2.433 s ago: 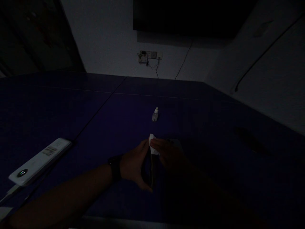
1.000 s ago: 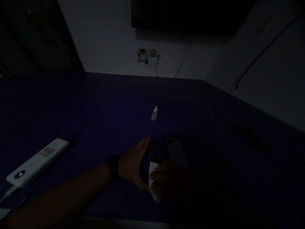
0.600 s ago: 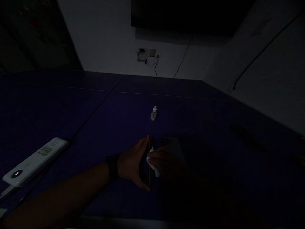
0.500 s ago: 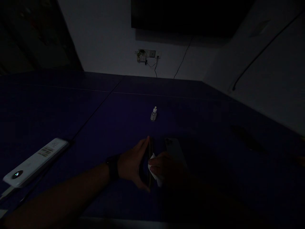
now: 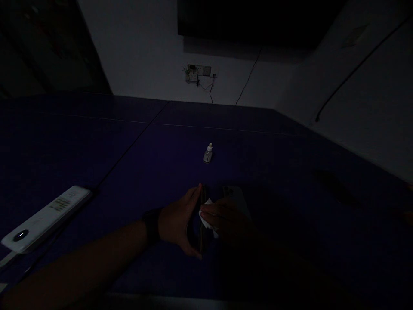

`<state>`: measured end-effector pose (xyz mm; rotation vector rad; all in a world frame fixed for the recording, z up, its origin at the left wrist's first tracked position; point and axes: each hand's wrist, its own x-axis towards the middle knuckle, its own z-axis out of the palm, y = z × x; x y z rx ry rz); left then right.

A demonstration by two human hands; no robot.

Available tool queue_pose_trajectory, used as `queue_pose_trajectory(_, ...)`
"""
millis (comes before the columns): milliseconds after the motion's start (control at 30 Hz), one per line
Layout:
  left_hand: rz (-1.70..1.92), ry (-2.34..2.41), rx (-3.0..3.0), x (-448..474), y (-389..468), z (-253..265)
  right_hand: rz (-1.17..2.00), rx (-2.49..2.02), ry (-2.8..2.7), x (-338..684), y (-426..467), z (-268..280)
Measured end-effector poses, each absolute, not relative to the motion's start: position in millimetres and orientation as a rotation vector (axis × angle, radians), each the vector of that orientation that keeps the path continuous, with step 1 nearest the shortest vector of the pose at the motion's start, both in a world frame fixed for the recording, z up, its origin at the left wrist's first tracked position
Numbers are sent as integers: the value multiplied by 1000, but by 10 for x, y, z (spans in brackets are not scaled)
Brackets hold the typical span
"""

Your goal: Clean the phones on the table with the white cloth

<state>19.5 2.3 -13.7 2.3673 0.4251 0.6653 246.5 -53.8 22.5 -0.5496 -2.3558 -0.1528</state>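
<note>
My left hand [image 5: 176, 221], with a dark watch [image 5: 151, 226] on its wrist, grips a thin, dark, phone-sized object [image 5: 202, 241] by its two ends. That object stands on edge, so I cannot tell whether it is a phone or a case. In my closed right hand [image 5: 224, 215] is a crumpled white tissue [image 5: 209, 226], pressed against the object's right side. Just beyond the right hand, a grey phone [image 5: 240, 198] lies with its camera lenses up, partly covered by that hand. Farther back stands a small clear dropper bottle [image 5: 208, 156] with a white top.
The room is very dim. On the blue table [image 5: 129, 181] at the left lies a white power bank [image 5: 48, 217] with a cable [image 5: 8, 259] plugged in. A dark flat object [image 5: 334, 185] lies at the right. Sockets [image 5: 198, 72] and a black screen [image 5: 251, 21] are on the wall.
My right hand and the tissue have slid a little forward along the held object. My left hand keeps its grip almost unmoved. The bottle and grey phone stay put.
</note>
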Motion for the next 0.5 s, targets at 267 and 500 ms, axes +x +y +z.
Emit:
queue_pose_trajectory(267, 675, 405, 2385, 199, 39, -154, -41, -404, -2581, 2493, -788, 272)
queue_pose_trajectory(500, 667, 443, 2350, 201, 24, -148, -300, -638, -2400, 2420, -573, 249)
